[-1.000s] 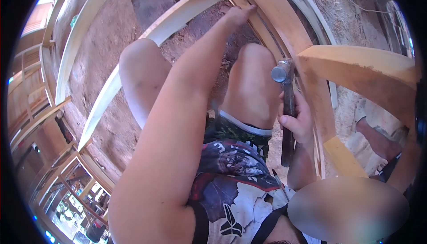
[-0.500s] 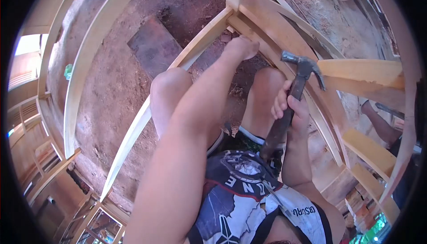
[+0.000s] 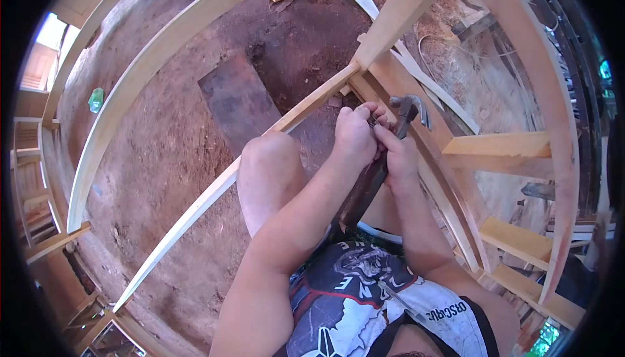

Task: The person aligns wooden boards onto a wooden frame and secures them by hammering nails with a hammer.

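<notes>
Dark-handled, one hammer (image 3: 367,189) slants between the two forearms (image 3: 305,197), head pointing up and right, butt down and left, its upper handle partly hidden where the right hand (image 3: 398,155) grasps it, while the left hand (image 3: 355,134) clenches a small dark piece (image 3: 372,121), too covered to identify.

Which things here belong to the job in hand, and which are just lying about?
Likely in use:
Hammer, held in your right hand
Left hand beside it; anything it grips is too small to identify
Wooden frame in front of your hands

Apparently just lying about:
Dark flat panel on the ground
Small green object
</notes>
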`<state>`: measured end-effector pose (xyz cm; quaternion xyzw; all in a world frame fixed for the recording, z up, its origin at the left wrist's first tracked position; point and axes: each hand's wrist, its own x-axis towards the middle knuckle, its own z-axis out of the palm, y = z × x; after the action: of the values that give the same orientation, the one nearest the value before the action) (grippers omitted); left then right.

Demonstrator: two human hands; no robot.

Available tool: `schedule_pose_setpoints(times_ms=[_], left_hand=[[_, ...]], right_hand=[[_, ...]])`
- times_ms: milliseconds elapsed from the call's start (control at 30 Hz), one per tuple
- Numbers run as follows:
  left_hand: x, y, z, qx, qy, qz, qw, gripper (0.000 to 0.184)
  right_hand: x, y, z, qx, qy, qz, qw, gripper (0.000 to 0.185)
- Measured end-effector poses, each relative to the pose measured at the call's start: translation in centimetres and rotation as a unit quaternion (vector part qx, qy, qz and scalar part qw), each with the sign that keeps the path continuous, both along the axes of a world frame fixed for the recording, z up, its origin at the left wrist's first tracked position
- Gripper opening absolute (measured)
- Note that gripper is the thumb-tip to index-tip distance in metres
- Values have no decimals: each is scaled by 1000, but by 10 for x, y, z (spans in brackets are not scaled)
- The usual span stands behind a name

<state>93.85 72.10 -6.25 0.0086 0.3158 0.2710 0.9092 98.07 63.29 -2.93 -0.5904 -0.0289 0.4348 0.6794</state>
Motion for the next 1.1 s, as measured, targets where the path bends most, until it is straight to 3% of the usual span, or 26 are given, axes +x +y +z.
schedule_pose_setpoints(times_ms=[133, 200, 333, 433, 500, 567, 600, 700, 800, 833, 867, 900, 933, 967, 1000, 1033, 1067, 1100], left_hand=[[0, -1, 4, 37, 12, 21, 999, 5], [-4, 2, 15, 39, -2, 15, 999, 6], [-5, 10, 13, -33, 34, 9, 999, 10], [11, 15, 5, -102, 82, 48, 990, 14], [11, 20, -1, -37, 144, 58, 987, 19], [4, 26, -14, 42, 130, 36, 990, 24], [3, 28, -8, 30, 147, 26, 988, 25], [2, 28, -6, 136, 187, -80, 970, 21], [-16, 16, 2, 322, 250, -263, 874, 15], [-22, 6, -2, 317, 257, -266, 873, 15], [-26, -5, 16, 477, 298, -316, 764, 16], [-29, -14, 28, 617, 324, -358, 621, 17], [-34, -17, 28, 700, 293, -344, 552, 21], [-33, -25, 34, 694, 299, -356, 550, 21], [-30, -30, 44, 784, 302, -315, 443, 21], [-25, -33, 51, 860, 295, -261, 326, 21], [-22, -37, 53, 846, 361, -307, 247, 20], [-21, -37, 50, 844, 364, -309, 245, 20]], right_hand=[[-7, 8, -2, -55, -54, -68, 995, 11], [-5, 0, -1, -78, -70, -11, 994, 10], [-5, -13, 0, -118, -94, 25, 988, 12], [-7, -22, -5, -197, -193, 45, 960, 25], [-11, -29, -4, -114, -142, 8, 983, 16], [-15, -36, 2, -52, -97, -30, 993, 14], [-15, -42, 4, -39, -83, -40, 995, 14], [-6, -58, 4, -31, -68, -52, 996, 15], [7, -74, 0, -50, -60, -29, 997, 16], [10, -76, 1, -71, -68, -25, 995, 16], [13, -78, 1, -92, -76, -21, 993, 16], [16, -78, 2, -113, -83, -16, 990, 17], [20, -81, 9, -82, -132, 8, 988, 16], [22, -82, 9, -50, -180, 32, 982, 17], [20, -82, -3, 12, -97, 7, 995, 14], [18, -83, -14, 14, -91, 8, 996, 14], [16, -83, -23, 20, -41, 10, 999, 14], [14, -83, -31, 26, 9, 14, 1000, 15]])
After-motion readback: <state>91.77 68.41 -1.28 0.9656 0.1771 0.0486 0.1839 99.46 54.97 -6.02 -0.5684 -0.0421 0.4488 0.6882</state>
